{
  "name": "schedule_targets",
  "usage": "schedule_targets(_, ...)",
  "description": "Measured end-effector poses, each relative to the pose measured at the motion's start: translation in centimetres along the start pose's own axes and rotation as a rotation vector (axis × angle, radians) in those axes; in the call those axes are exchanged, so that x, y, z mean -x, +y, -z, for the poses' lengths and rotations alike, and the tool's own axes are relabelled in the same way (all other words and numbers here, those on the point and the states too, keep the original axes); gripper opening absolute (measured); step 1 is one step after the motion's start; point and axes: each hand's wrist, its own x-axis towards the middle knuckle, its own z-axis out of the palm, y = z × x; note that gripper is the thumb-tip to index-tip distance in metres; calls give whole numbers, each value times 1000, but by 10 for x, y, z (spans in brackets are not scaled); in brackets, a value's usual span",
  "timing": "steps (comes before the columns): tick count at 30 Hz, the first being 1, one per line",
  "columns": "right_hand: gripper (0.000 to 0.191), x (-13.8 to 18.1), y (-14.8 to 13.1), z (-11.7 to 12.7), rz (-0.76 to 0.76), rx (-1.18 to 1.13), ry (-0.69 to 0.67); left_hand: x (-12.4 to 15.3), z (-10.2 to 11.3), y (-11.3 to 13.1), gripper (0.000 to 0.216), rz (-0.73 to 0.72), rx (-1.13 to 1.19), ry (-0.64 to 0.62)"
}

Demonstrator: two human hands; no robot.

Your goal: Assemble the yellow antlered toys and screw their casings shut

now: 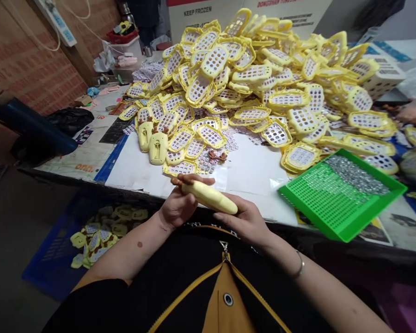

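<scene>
Between my hands, just over the table's front edge, is a pale yellow toy phone casing (211,196) with brown antlers at its left end. My left hand (180,203) grips the antler end, its fingers behind the casing. At the other end, my right hand (244,221) holds the casing with the thumb below and the fingers around the tip. Just beyond, two yellow back shells with antlers (158,149) lean on the pile of yellow front shells (215,62), which carry white button pads. A loose brown antler piece (217,156) lies on small printed button pieces.
A green perforated tray (333,199) with many small metal screws sits at the right, over the table edge. Below left, a blue crate (52,259) holds yellow casings. A printed carton (208,14) stands behind the pile. A dark blue cylinder (34,125) juts in at left.
</scene>
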Motion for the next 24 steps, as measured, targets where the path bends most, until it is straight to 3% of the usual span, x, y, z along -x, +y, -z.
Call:
schedule_targets(2,42,-1,0,0,164,272,85,-1,-1,1,65,31,36,-28)
schedule_targets(5,53,0,3,3,384,634,191,-3,-6,0,83,131,69,5)
schedule_targets(8,66,6,7,7,427,643,246,-6,-11,-2,81,185,52,69)
schedule_targets(11,76,14,8,12,225,344,212,-11,-13,-3,68,190,42,138)
schedule_targets(14,61,20,7,15,-85,-185,47,-15,-15,-4,58,161,28,190)
schedule_targets(17,50,22,7,14,-297,-575,-18,-19,-18,-7,50,166,19,228)
schedule_targets(24,58,21,12,13,-447,-819,26,-23,-20,-12,45,156,3,249)
